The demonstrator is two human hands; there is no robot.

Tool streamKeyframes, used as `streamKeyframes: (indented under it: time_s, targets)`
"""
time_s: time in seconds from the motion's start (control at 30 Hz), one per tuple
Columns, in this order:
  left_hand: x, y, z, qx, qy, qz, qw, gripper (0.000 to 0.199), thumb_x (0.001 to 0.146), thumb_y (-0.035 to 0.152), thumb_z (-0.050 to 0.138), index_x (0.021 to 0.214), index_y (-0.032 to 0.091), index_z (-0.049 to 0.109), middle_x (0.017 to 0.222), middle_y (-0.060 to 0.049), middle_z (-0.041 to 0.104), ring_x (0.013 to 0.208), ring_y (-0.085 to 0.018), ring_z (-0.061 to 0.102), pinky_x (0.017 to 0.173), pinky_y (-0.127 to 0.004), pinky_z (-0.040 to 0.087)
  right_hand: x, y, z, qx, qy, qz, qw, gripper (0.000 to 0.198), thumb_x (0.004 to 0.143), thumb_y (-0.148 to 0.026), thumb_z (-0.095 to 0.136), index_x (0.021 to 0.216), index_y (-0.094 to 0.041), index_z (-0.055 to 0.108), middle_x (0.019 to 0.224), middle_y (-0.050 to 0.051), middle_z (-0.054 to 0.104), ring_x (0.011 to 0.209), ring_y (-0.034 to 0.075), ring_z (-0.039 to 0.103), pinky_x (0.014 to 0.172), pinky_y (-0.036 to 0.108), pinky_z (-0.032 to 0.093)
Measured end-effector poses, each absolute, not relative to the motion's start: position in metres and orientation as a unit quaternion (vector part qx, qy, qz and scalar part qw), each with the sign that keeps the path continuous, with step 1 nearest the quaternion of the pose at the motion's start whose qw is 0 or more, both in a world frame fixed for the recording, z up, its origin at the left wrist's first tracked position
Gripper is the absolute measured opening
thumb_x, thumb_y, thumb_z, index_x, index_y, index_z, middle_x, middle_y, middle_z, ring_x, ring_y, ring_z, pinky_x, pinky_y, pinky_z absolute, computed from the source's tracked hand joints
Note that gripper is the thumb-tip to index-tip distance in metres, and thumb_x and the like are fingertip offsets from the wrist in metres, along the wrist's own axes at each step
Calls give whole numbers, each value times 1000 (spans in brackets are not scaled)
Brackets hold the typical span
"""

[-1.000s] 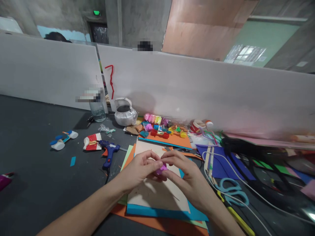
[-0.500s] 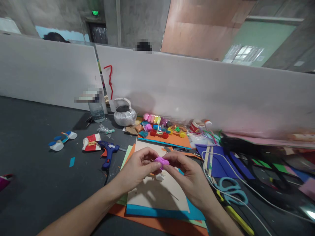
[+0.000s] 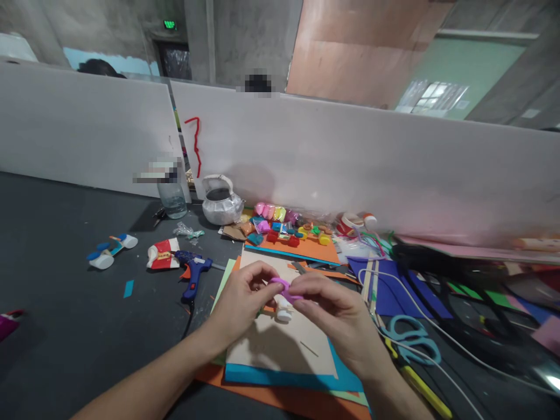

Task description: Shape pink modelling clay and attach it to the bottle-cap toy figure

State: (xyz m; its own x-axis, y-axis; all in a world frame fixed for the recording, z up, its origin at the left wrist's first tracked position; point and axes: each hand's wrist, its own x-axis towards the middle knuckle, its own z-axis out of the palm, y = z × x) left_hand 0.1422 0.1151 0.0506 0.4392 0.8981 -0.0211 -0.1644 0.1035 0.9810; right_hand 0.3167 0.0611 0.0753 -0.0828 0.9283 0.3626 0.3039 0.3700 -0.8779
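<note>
Between the fingertips of both hands is a small lump of pink-purple modelling clay (image 3: pixel 286 287), thinner in the middle than at its ends. My left hand (image 3: pixel 247 297) pinches its left side, and my right hand (image 3: pixel 332 306) pinches its right side. Below the clay, a small white rounded piece (image 3: pixel 284 314) rests on a cream sheet of paper (image 3: pixel 280 356); the hands partly hide what surrounds it. A thin wooden stick (image 3: pixel 309 349) lies on the same sheet, near my right hand.
A blue glue gun (image 3: pixel 192 271) and a red-white packet (image 3: pixel 163 254) lie to the left. Behind are a silver kettle (image 3: pixel 222 204) and coloured clay packs (image 3: pixel 271 211). Light-blue scissors (image 3: pixel 411 338), a yellow cutter (image 3: pixel 424 391) and a white cable lie right. A white partition (image 3: pixel 350 157) stands behind.
The clay has gone from a compact lump to a stretched, thinner shape between the fingers. My right hand has shifted slightly, and more of the white piece below now shows.
</note>
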Motion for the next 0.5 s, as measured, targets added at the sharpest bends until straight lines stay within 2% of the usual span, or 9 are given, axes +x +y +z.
streamKeyframes:
  time_s: [0.1,0.17,0.23,0.37,0.5]
  targets:
    - [145,111,49,491,300,351,739,28,81,40,73,90,14,67,75,-1,66,63,-11,65,65,-25,53,311,62,69,-458,-701,234,494,10,90,-26,67,87,-28,77,91,3,65,90,18,63,82,32,52]
    - [145,108,51,468,272,340,769,31,83,42,72,94,14,69,82,-4,69,70,-12,67,73,-27,54,311,64,64,-469,-695,210,503,8,90,-25,67,88,-28,74,92,3,63,91,18,62,82,31,51]
    - [145,108,53,466,263,351,769,30,82,41,74,96,14,69,85,-4,70,75,-12,68,76,-26,54,312,65,60,-482,-678,205,515,4,90,-26,67,93,-27,70,93,2,62,87,16,61,79,30,51]
    - [144,110,53,483,271,366,748,26,80,36,77,92,15,68,84,-2,68,73,-11,66,75,-26,53,314,65,60,-519,-664,223,491,18,90,-30,66,108,-26,66,103,3,64,82,14,61,75,27,52]
    - [145,111,47,521,291,377,709,23,80,33,76,91,15,66,83,-2,67,75,-12,64,72,-25,53,311,64,64,-524,-675,265,446,12,92,-32,63,99,-23,68,90,2,67,77,15,64,72,26,52]
